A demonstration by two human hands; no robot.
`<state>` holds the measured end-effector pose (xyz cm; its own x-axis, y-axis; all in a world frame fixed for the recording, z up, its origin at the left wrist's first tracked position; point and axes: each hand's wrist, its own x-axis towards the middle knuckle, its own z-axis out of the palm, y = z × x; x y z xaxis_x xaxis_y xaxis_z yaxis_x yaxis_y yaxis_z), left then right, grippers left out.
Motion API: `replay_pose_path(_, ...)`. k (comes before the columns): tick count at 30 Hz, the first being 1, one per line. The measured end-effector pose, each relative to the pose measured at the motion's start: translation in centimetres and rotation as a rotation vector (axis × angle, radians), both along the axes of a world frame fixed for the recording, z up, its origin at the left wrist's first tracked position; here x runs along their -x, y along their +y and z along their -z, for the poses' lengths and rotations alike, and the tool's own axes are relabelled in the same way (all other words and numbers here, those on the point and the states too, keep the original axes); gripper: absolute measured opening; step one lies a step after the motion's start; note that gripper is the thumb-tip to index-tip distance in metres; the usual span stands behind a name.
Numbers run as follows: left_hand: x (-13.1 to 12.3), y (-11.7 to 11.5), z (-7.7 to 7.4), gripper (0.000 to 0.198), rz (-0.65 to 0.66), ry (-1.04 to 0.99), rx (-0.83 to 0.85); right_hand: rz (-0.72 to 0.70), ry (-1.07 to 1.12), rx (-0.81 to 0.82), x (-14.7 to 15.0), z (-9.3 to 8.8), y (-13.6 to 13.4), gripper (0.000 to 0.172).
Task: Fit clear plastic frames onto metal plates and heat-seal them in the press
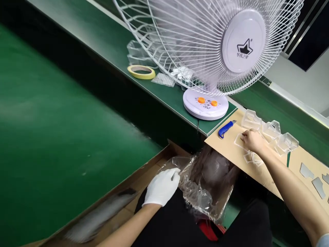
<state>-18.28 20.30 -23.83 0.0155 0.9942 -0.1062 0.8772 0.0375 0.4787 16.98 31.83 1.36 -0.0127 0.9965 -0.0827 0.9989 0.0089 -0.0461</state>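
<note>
Left hand (161,187), in a white glove, is closed on the crumpled edge of a clear plastic bag (197,192), which sags over an open cardboard box (144,181). Right hand (253,141), bare, curls downward with its fingertips on a thin clear plastic frame (239,141) lying flat on a tan cardboard sheet (226,145). From here, I can't tell whether it is pinching the frame or only pressing on it. Lying so flat, the frame would need a fingertip under its edge to lift cleanly. Small clear plastic pieces (253,158) lie just below that hand, and moulded clear plastic trays (272,129) sit close beyond it. A blue utility knife (226,129) lies near the sheet's far edge, with flat grey pieces (318,187) toward its right side. Farther off, on a green workbench (159,96), stands a white desk fan (244,41) with orange knobs (201,100) on its base. Behind its wire guard, by the bench's near edge, lies a roll of yellow masking tape (141,72).
</note>
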Motion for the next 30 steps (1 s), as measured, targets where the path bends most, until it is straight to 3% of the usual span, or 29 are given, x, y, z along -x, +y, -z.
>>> replay_pose_path(3, 0.3, -0.1, 0.0, 0.049, 0.000, 0.010, 0.026, -0.008, -0.027, 0.025, 0.7, 0.1, 0.8, 0.013)
replay_pose_path(6, 0.5, -0.1, -0.2, 0.050, 0.003, 0.018, 0.043, -0.080, 0.012, 0.040, 0.6, -0.9, 0.4, 0.008)
replay_pose_path(14, 0.5, -0.4, -1.0, 0.051, -0.015, -0.004, 0.072, -0.335, 0.457, -0.084, -1.0, -7.8, -4.4, 0.023)
replay_pose_path(18, 0.2, -0.3, -1.2, 0.051, -0.004, 0.007, 0.076, -0.326, 0.629, -0.029, -0.6, -9.9, -5.3, 0.031)
replay_pose_path(21, 0.1, -0.2, -1.2, 0.049, 0.012, 0.035, 0.052, -0.224, 0.864, 0.051, -0.5, -8.4, -4.0, 0.042)
replay_pose_path(23, 0.0, -0.1, -1.1, 0.047, 0.010, 0.039, 0.040, -0.152, 0.850, 0.043, -0.6, -6.2, -2.6, 0.042)
replay_pose_path(27, 0.1, -0.2, -0.9, 0.048, 0.003, 0.028, 0.038, -0.033, 0.473, -0.005, -1.8, -2.0, -1.0, 0.026)
replay_pose_path(30, 0.3, -0.3, -0.9, 0.050, 0.013, 0.032, 0.045, 0.007, 0.270, -0.029, -3.3, -0.8, -1.3, 0.020)
